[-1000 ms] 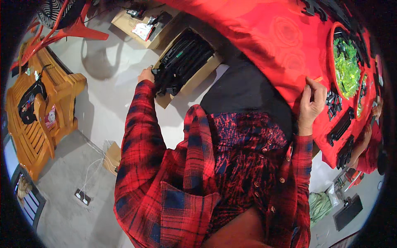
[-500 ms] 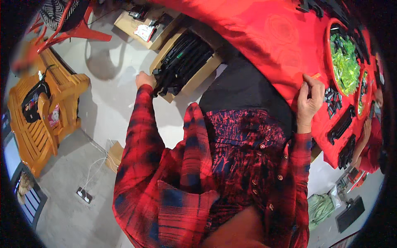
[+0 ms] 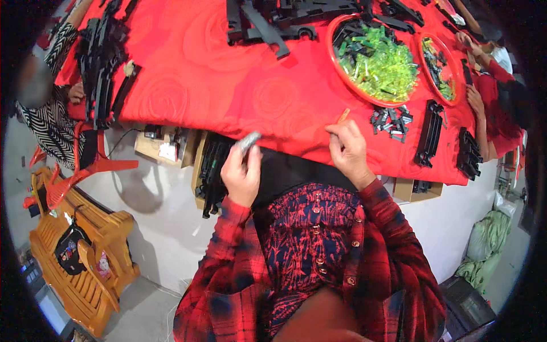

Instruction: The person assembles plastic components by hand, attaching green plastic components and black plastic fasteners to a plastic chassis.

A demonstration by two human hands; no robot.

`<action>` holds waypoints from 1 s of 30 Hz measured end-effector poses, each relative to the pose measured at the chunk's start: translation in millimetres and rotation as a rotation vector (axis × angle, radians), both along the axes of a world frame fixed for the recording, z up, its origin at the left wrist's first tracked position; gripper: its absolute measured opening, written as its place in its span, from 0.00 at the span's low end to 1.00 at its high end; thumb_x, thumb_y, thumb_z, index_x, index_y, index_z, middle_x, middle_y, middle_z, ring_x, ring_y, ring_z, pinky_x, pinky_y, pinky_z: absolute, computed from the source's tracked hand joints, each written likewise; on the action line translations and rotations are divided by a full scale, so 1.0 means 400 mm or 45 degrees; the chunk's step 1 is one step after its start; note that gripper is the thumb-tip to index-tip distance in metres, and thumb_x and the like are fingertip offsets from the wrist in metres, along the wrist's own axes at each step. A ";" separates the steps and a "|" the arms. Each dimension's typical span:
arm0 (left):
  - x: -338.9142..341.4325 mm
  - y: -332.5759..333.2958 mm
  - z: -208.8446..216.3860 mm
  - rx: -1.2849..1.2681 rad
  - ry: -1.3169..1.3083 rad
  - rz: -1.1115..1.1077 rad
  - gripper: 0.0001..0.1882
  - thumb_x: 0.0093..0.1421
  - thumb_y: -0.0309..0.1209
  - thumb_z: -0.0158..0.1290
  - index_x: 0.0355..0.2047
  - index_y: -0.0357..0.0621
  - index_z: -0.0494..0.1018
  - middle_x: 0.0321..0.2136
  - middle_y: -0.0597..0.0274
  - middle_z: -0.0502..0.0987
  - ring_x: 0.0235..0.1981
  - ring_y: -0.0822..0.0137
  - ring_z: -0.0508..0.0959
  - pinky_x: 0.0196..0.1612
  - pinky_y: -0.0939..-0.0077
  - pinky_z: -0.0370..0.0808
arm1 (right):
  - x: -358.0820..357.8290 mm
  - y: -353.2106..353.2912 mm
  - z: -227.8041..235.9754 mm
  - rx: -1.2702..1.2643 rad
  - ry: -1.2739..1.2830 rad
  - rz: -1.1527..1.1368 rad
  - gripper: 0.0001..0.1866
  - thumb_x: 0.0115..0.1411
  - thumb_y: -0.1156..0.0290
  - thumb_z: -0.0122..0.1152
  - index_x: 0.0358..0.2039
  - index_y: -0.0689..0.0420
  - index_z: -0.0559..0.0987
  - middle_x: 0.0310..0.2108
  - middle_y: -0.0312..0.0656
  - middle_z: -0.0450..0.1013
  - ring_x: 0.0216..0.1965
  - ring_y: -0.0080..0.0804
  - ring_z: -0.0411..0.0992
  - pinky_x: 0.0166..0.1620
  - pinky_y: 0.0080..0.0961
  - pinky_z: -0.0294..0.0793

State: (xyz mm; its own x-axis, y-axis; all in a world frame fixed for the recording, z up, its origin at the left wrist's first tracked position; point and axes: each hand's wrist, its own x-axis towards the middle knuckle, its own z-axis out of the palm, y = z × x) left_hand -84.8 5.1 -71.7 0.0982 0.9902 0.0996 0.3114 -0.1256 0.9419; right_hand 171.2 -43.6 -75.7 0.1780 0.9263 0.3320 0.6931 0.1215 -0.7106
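At the table's near edge, my left hand (image 3: pixel 242 175) is raised, pinching a small grey piece (image 3: pixel 249 141) between thumb and fingers; its exact kind does not show. To its right, my right hand (image 3: pixel 349 149) is closed over the red cloth, with a thin orange stick-like thing (image 3: pixel 343 115) showing beyond its forefinger. The rest of that stick is hidden by the fingers. Beside the right hand lies a small pile of dark and grey pieces (image 3: pixel 392 121). Behind it stands a red-rimmed bowl (image 3: pixel 336 54) of shiny yellow-green and black pieces.
Long black plastic parts (image 3: pixel 273 28) lie at the back, with more at the left (image 3: pixel 101 68) and right (image 3: pixel 428 134). A smaller bowl (image 3: pixel 423 48) stands far right. Co-workers' hands are at both ends. A carton (image 3: pixel 199 165) of black parts sits beneath the table edge.
My left hand has come up from the carton of black parts to the table edge and now holds a grey piece. My view has swung toward the table; the right hand stays near the orange stick.
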 end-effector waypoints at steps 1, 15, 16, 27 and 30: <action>0.039 0.037 0.031 -0.011 -0.045 0.010 0.11 0.64 0.24 0.54 0.46 0.37 0.77 0.32 0.57 0.79 0.29 0.68 0.77 0.36 0.73 0.75 | -0.002 0.001 0.003 0.011 0.028 0.031 0.13 0.49 0.86 0.56 0.36 0.62 0.78 0.30 0.47 0.72 0.33 0.47 0.72 0.37 0.37 0.73; 0.389 0.620 0.151 0.831 0.701 0.390 0.28 0.56 0.38 0.58 0.51 0.28 0.67 0.42 0.37 0.71 0.46 0.39 0.71 0.51 0.51 0.70 | 0.024 0.009 0.006 0.000 0.136 0.121 0.12 0.50 0.85 0.57 0.37 0.62 0.77 0.29 0.47 0.70 0.33 0.47 0.71 0.38 0.37 0.72; 0.396 0.639 0.168 0.943 0.697 0.463 0.27 0.57 0.37 0.57 0.51 0.31 0.67 0.41 0.37 0.71 0.46 0.40 0.71 0.50 0.52 0.70 | 0.027 0.005 0.009 0.004 0.122 0.109 0.11 0.51 0.86 0.57 0.36 0.63 0.78 0.29 0.47 0.70 0.32 0.45 0.71 0.36 0.35 0.73; 0.431 0.958 0.199 0.376 1.087 -0.057 0.48 0.46 0.63 0.58 0.56 0.34 0.69 0.50 0.29 0.74 0.54 0.37 0.73 0.56 0.50 0.71 | 0.033 0.014 0.028 0.009 0.135 0.111 0.11 0.51 0.84 0.57 0.36 0.61 0.78 0.29 0.47 0.70 0.33 0.47 0.71 0.37 0.38 0.72; 0.406 1.069 0.119 0.148 1.007 -0.263 0.52 0.43 0.63 0.61 0.60 0.37 0.66 0.53 0.34 0.74 0.56 0.43 0.74 0.57 0.53 0.71 | 0.024 0.003 0.028 0.005 0.153 0.109 0.11 0.51 0.84 0.57 0.36 0.61 0.78 0.29 0.47 0.70 0.33 0.47 0.71 0.37 0.38 0.72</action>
State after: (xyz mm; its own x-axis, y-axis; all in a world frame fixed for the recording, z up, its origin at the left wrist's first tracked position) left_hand 77.8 432.6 -24.2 0.3612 0.9321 0.0256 0.8370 -0.3362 0.4318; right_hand 180.8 -42.3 -64.7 0.1371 0.9386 0.3166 0.5897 0.1795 -0.7874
